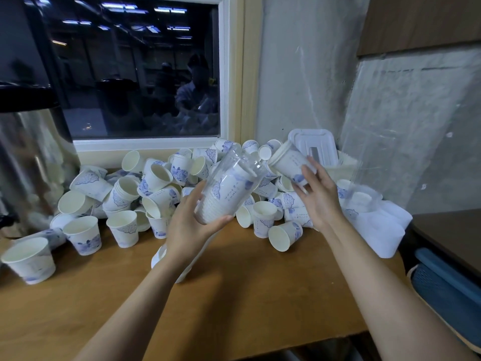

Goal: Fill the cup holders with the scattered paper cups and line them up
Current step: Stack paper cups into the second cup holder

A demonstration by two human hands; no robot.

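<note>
Heaped along far worktop, scattered paper cups: easily knocked off. Mid-air at centre, tilted clear cup holder, part-filled, clasped by left grip; could spill. Just right, nested cups clutched in right grip; may jam entering.

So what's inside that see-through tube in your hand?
A nested stack of white, blue-printed paper cups sits inside the clear cup holder that the left hand holds. Each cup hides the one within, so their number cannot be told.

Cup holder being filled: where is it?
The cup holder is centre of the head view, tilted in the left hand, beside the paper cups in the right hand.
</note>
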